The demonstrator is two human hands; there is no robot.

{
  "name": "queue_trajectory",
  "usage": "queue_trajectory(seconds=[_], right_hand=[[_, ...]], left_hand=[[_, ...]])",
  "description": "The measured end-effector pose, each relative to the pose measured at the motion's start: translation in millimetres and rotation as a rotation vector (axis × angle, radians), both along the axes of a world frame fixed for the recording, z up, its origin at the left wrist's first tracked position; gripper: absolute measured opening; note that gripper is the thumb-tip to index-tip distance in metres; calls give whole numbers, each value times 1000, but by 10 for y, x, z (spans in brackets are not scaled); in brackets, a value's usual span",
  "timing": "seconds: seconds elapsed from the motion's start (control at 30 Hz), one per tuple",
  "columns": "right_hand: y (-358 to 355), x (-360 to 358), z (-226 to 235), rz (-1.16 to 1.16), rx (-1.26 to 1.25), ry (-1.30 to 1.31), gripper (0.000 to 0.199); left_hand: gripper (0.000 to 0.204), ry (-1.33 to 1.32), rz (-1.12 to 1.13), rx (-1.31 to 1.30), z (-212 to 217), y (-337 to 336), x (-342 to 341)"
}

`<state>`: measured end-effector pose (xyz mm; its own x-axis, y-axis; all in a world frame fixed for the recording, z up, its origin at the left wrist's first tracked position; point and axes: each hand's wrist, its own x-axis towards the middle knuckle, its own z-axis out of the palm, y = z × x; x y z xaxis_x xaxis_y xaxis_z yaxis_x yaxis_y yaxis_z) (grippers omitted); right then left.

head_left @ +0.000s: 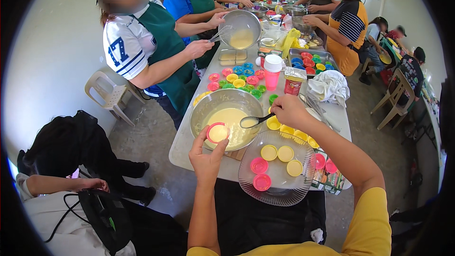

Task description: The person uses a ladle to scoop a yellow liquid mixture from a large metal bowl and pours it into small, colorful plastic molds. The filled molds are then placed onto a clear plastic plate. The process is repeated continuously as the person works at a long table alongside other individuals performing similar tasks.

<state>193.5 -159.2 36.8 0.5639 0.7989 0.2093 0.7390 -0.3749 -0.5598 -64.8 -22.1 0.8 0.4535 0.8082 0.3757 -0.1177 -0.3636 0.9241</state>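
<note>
My left hand pinches a small pink molding cup with pale yellow batter in it, above the near side of a steel mixing bowl. Inside the bowl lies more of the batter. My right hand grips a black measuring spoon by its handle; batter shows in its scoop, over the bowl's right rim. Near my right forearm stands a clear ribbed dish. Three yellow-looking cups and two pink cups sit in it.
Colorful cups, a pink tumbler, a red can and a white cloth crowd the table beyond the bowl. At the left a person in a green apron tilts a steel bowl with a whisk.
</note>
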Motion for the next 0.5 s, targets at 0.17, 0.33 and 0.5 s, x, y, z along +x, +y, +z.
queue_trajectory(seconds=[0.17, 0.33, 0.5], right_hand=[[165, -226, -2, 169, -41, -328, 9], [193, -289, -10, 544, -95, -644, 11], [48, -254, -97, 771, -144, -658, 15]], left_hand=[[56, 13, 38, -4, 21, -21, -215], [55, 34, 82, 28, 16, -42, -379], [53, 29, 96, 39, 38, -81, -461]])
